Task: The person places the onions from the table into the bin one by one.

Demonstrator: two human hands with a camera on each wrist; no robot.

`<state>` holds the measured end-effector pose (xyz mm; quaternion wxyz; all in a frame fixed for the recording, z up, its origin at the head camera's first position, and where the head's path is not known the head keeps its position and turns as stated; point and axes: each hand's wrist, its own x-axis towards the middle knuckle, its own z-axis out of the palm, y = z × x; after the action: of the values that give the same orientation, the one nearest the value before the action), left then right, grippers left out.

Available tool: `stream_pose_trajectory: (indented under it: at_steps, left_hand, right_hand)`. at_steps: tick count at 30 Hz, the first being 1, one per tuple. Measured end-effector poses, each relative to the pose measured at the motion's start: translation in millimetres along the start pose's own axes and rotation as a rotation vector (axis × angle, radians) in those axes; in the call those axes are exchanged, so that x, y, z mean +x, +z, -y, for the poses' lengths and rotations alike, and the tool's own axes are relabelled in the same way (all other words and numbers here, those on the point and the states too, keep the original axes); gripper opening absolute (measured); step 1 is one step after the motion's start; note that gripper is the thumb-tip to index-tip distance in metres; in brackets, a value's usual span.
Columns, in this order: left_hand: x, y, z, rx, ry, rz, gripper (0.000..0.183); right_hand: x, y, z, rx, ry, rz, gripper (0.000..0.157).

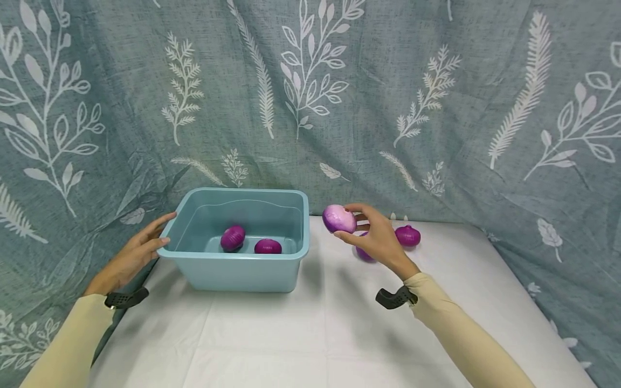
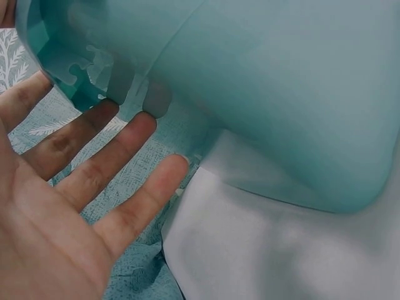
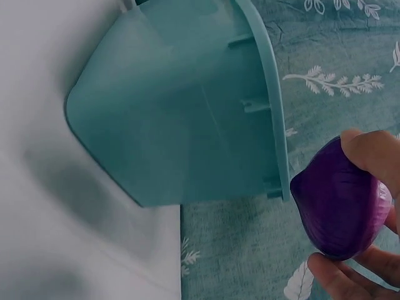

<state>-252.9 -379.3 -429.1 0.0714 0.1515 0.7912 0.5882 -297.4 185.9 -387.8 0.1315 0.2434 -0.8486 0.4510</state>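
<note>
My right hand [image 1: 375,237] holds a purple and pale pink onion [image 1: 339,219] between thumb and fingers, raised just right of the blue plastic tub [image 1: 233,274]. In the right wrist view the onion [image 3: 340,200] shows its dark purple side, close to the tub's rim. At the tub's left end, my left hand [image 1: 136,256] has its fingers extended against the rim. The left wrist view shows those fingers [image 2: 134,134] spread along the tub's outer wall [image 2: 281,94]. Inside the tub lie two purple onions, one rounder [image 1: 233,238] and one lower [image 1: 268,247].
Behind my right hand, a purple onion [image 1: 365,253] is partly hidden on the white tablecloth [image 1: 262,339]. Another onion [image 1: 408,236] sits farther right. A grey-green leaf-patterned curtain [image 1: 349,108] hangs behind the table.
</note>
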Motion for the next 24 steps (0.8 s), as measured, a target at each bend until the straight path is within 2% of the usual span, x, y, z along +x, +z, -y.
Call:
stream_pose_trajectory:
  at_steps: [10, 24]
  left_hand:
    - [0.1, 0.1, 0.9, -0.003, -0.004, 0.003, 0.064]
    - [-0.7, 0.3, 1.0, -0.033, 0.001, -0.001, 0.064]
  right_hand:
    - [11, 19.1, 27, 0.035, -0.067, 0.021, 0.066]
    - [18, 45.9, 45, 0.082, -0.165, 0.089, 0.064]
